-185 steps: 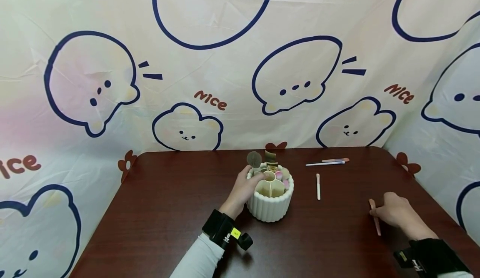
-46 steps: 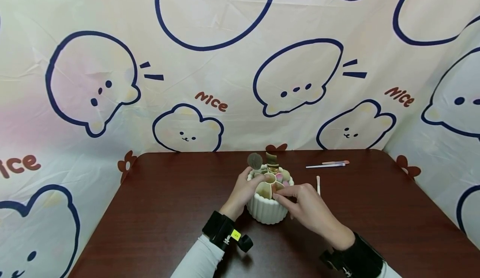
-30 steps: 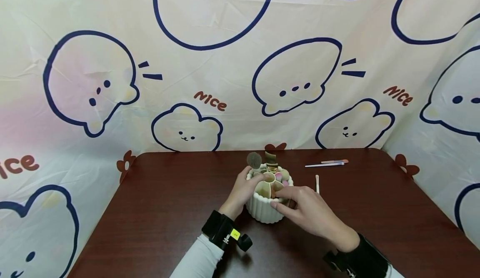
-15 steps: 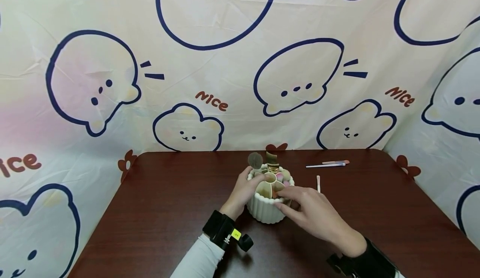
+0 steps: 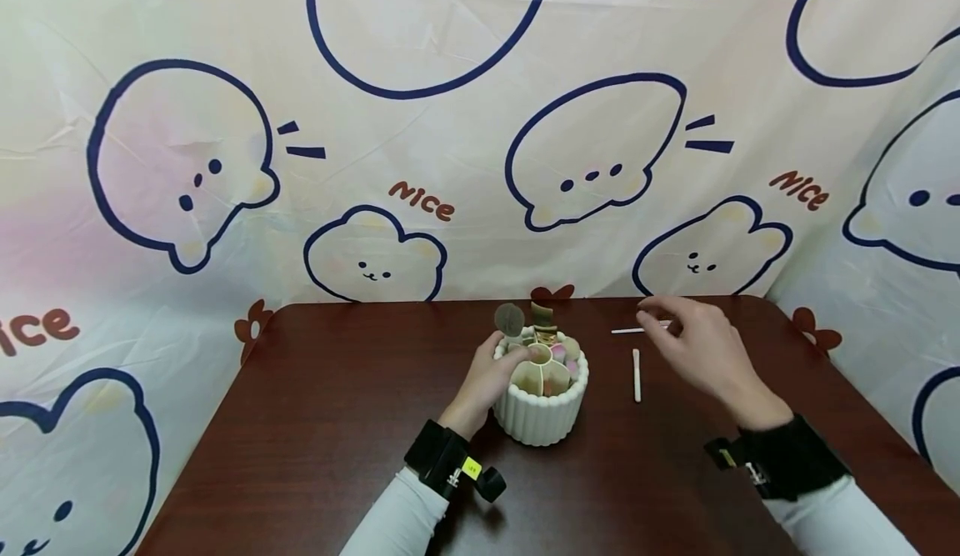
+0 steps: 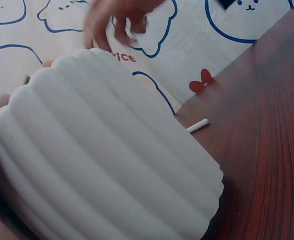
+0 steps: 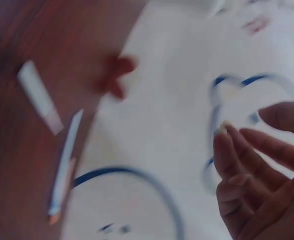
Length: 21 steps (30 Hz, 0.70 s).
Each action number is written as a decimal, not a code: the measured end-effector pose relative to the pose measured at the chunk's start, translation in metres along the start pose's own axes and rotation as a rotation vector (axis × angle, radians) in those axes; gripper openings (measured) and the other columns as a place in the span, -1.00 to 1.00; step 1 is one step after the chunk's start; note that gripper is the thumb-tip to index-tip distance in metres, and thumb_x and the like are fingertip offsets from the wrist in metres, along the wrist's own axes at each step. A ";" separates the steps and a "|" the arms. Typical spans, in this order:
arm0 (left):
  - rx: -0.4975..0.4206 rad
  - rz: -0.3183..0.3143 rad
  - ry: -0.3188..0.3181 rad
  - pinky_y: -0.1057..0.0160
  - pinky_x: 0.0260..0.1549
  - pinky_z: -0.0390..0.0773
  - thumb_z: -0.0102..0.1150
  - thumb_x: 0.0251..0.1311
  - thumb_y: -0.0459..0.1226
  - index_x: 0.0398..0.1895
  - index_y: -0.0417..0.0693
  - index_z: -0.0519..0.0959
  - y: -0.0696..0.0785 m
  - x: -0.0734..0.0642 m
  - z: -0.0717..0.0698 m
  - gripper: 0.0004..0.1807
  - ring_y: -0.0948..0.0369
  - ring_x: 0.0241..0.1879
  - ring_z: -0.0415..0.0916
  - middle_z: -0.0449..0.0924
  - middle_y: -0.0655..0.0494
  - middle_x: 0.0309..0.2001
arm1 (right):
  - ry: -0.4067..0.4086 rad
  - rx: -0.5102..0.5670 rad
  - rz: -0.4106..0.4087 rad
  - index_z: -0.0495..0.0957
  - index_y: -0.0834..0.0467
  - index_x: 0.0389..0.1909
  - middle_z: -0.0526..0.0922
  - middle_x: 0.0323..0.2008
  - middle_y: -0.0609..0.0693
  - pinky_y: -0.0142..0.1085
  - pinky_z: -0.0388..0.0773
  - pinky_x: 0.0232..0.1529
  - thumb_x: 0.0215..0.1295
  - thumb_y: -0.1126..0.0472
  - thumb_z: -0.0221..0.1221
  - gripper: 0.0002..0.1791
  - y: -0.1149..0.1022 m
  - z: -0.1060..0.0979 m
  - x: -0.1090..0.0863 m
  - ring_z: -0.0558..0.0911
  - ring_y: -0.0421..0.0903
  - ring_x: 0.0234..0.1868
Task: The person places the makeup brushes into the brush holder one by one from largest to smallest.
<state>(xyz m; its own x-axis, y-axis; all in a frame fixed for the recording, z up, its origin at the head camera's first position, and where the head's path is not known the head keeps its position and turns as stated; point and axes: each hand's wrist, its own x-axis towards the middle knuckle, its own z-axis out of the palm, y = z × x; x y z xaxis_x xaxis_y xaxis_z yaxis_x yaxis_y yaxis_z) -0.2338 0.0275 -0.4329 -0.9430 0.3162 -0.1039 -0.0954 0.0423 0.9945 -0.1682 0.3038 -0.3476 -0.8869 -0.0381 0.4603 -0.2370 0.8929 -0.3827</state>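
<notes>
Right hand: half a second ago at the pot's near rim, now across the far right of the table, in front of the far brushes; the right hand has its fingers released, loosely bent, the thumb apart from them.
Left hand: same place as before; the left hand grasps the pot's left rim, thumb over the top.
Pot: the white ribbed pot stands upright near the table's middle, unmoved.
Pot's front-right compartment: bare in the oldest view, now shows a pinkish-brown brush, sunk low; 6.2 seconds ago the right hand has such a brush out on the table.
Near brush: the short white brush lies to the pot's right, well apart from it, where it lay before.
Far brushes: the long white brush and the pink brush lie side by side near the far edge.
Table and wall: dark wooden table, printed cloth behind it.
In the way: the right hand covers most of the far pair in the head view; the pot fills much of the left wrist view; the right wrist view is blurred.
Also in the pot: one round grey-green disc, one folded gold piece, some pink and pale balls, too small to count surely.
Count: one pot, three brushes on the table, two hands, two black wristbands.
</notes>
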 end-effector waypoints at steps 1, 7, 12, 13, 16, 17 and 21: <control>0.002 0.001 0.000 -0.20 0.44 0.16 0.32 0.19 0.10 0.53 -0.01 0.29 0.000 0.000 0.000 -0.11 -0.01 0.50 0.14 0.25 -0.01 0.51 | -0.016 -0.016 0.036 0.67 0.17 0.06 0.74 -0.21 0.10 -0.23 0.46 -0.49 0.51 0.09 0.16 -0.71 0.012 0.002 0.004 0.62 -0.05 -0.36; 0.000 -0.007 0.006 -0.21 0.44 0.15 0.32 0.20 0.10 0.54 -0.02 0.27 0.000 -0.001 -0.001 -0.10 -0.02 0.52 0.11 0.22 -0.01 0.53 | -0.214 -0.061 0.210 0.47 0.34 0.28 0.57 0.13 0.38 0.14 0.55 -0.20 0.53 0.16 0.00 -0.55 0.072 0.023 0.025 0.58 0.31 0.02; -0.005 -0.024 0.003 -0.23 0.46 0.10 0.33 0.19 0.13 0.61 -0.06 0.15 -0.001 -0.002 0.000 0.01 -0.06 0.56 0.02 0.09 -0.06 0.59 | -0.371 -0.069 0.292 0.32 0.46 0.35 0.32 0.25 0.54 0.32 0.46 -0.02 0.51 0.20 0.02 -0.47 0.105 0.041 0.030 0.42 0.45 0.17; -0.006 -0.023 0.002 -0.24 0.47 0.09 0.33 0.18 0.13 0.61 -0.07 0.13 -0.001 -0.002 0.000 0.02 -0.06 0.56 0.00 0.08 -0.07 0.59 | -0.386 -0.074 0.299 0.30 0.46 0.36 0.30 0.25 0.56 0.34 0.45 -0.01 0.50 0.21 0.02 -0.45 0.109 0.044 0.030 0.41 0.45 0.16; -0.009 -0.015 0.001 -0.24 0.47 0.07 0.33 0.19 0.14 0.61 -0.09 0.13 -0.002 -0.002 0.000 0.03 -0.07 0.57 -0.01 0.06 -0.09 0.59 | -0.410 -0.092 0.301 0.29 0.49 0.35 0.29 0.23 0.58 0.36 0.43 0.00 0.46 0.24 0.03 -0.44 0.121 0.051 0.029 0.42 0.46 0.14; -0.008 -0.016 0.002 -0.24 0.47 0.07 0.33 0.18 0.14 0.61 -0.10 0.12 -0.002 -0.002 0.000 0.03 -0.07 0.57 -0.02 0.05 -0.09 0.60 | -0.414 -0.096 0.301 0.29 0.50 0.35 0.30 0.23 0.58 0.37 0.43 0.01 0.45 0.24 0.03 -0.44 0.124 0.053 0.029 0.42 0.46 0.14; -0.002 -0.016 0.006 -0.24 0.47 0.06 0.33 0.18 0.14 0.61 -0.11 0.12 -0.002 -0.001 -0.001 0.04 -0.07 0.57 -0.02 0.05 -0.10 0.60 | -0.423 -0.110 0.290 0.28 0.50 0.36 0.30 0.24 0.58 0.38 0.41 0.06 0.44 0.27 0.03 -0.44 0.134 0.062 0.029 0.43 0.47 0.14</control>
<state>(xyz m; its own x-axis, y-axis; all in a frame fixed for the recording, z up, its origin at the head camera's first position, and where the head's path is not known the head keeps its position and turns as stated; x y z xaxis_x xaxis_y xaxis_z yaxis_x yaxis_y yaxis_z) -0.2326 0.0258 -0.4350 -0.9433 0.3096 -0.1196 -0.1109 0.0458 0.9928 -0.2499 0.3943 -0.4351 -0.9979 0.0603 -0.0247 0.0651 0.9346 -0.3497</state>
